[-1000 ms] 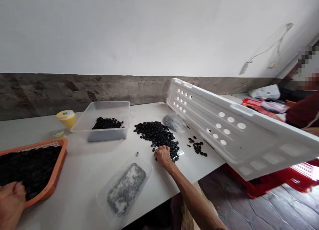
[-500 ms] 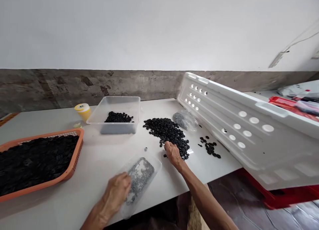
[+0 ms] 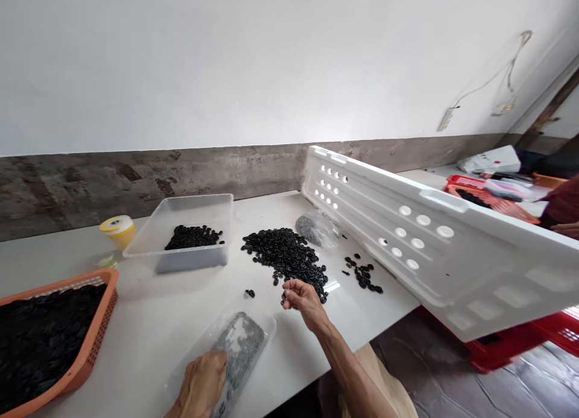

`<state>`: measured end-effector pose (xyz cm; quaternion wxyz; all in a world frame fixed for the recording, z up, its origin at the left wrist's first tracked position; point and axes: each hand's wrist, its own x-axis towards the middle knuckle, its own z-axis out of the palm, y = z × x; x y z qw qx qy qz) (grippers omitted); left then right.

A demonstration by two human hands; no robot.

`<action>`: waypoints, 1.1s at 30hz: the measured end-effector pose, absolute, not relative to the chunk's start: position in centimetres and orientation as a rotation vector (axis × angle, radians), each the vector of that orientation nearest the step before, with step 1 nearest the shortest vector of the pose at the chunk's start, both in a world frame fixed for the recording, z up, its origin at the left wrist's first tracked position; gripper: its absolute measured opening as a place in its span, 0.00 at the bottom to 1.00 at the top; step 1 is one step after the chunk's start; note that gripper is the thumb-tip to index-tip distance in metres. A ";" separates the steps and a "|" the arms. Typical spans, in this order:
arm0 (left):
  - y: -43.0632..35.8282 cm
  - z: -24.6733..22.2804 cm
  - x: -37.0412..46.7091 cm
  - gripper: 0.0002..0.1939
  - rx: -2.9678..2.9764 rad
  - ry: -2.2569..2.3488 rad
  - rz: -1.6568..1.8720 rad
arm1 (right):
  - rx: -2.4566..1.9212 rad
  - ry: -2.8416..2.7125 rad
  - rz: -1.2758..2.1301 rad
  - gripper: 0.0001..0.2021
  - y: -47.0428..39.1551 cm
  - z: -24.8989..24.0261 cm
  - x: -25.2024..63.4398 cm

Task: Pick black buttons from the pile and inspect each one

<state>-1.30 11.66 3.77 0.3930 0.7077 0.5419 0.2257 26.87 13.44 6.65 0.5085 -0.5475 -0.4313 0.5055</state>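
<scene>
My right hand (image 3: 301, 300) is pinched closed on a small black ring, just off the front edge of a pile of black rings (image 3: 284, 252). My left hand (image 3: 203, 379) is closed, its fingertips down in a clear plastic tray (image 3: 266, 339) of small grey metal pieces (image 3: 242, 345); whatever it grips is hidden. A couple of black rings (image 3: 249, 293) lie beyond that tray. Behind them, a clear bin (image 3: 217, 210) contains more black rings. A plastic bag (image 3: 316, 228) of grey pieces lies beside the pile.
An orange basket (image 3: 108, 291) of black parts stands at left, near a yellow-and-white container (image 3: 118, 231). A white perforated crate (image 3: 380, 219) lies on its side at right, near scattered black pieces (image 3: 364, 276). Another person's sleeve (image 3: 561, 204) shows at far right.
My right hand has drawn back from the pile with a ring. My left hand has moved lower into the tray. Black rings now show beyond the tray. The view has turned right.
</scene>
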 end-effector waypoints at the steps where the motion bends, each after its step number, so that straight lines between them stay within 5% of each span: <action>1: 11.6 4.0 -1.1 0.08 1.782 1.370 0.566 | -1.267 -1.006 1.259 0.35 13.0 6.9 26.3; 19: 10.0 8.0 -0.2 0.25 0.904 1.059 0.770 | -0.996 -1.086 1.508 0.28 8.9 9.9 19.2; 28: 8.5 9.5 0.4 0.24 0.763 1.039 0.907 | -1.180 -1.462 1.240 0.09 8.6 10.0 16.5; 33: 8.4 9.4 0.5 0.26 0.705 1.089 0.973 | -1.181 -1.566 1.090 0.09 8.0 10.0 15.6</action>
